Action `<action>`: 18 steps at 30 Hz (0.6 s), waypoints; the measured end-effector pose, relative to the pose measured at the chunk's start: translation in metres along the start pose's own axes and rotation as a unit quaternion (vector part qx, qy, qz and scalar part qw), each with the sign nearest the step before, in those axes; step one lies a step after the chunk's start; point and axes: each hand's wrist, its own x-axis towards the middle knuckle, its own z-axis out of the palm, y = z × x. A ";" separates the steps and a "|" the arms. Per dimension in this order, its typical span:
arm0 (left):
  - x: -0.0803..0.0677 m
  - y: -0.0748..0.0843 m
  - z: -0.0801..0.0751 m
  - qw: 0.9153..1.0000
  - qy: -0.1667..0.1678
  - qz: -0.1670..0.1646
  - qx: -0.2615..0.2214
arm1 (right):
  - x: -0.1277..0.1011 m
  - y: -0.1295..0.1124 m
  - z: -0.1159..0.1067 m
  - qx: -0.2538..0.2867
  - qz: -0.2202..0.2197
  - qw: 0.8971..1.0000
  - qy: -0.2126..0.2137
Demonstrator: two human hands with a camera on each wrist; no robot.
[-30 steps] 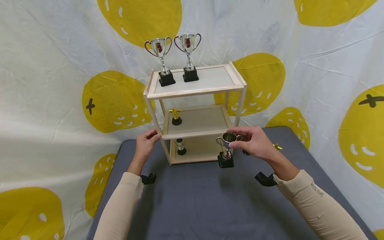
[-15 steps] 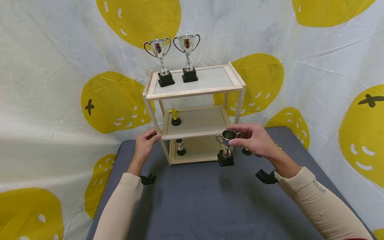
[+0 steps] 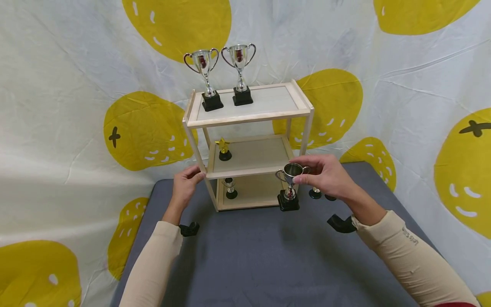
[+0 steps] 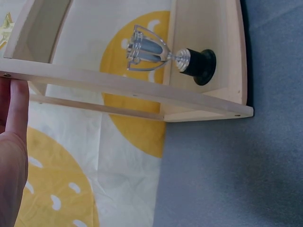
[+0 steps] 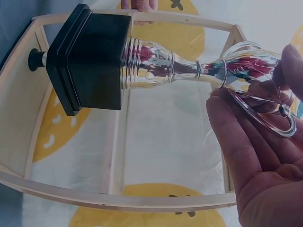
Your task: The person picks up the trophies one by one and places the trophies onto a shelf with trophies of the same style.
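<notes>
In the head view, my right hand holds a silver trophy cup by its bowl, thumb in front. The cup hangs upright on its black square base, in front of the right end of a wooden shelf. The right wrist view shows fingers around the bowl and handle of this trophy cup. My left hand grips the shelf's left front post at the middle tier. On the bottom tier stands a small silver trophy cup, and a gold star trophy is on the middle tier.
Two larger silver trophy cups stand on the left of the top tier. Behind my right hand, small trophy bases show on the grey table. A white curtain with yellow fruit shapes hangs behind the shelf.
My right hand has lifted the trophy cup slightly. More of the small trophies behind that hand now shows. The left hand keeps its place on the post.
</notes>
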 end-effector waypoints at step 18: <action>0.002 -0.003 -0.001 1.000 0.007 0.000 0.001 | 0.002 -0.008 -0.005 -0.006 -0.010 1.000 -0.005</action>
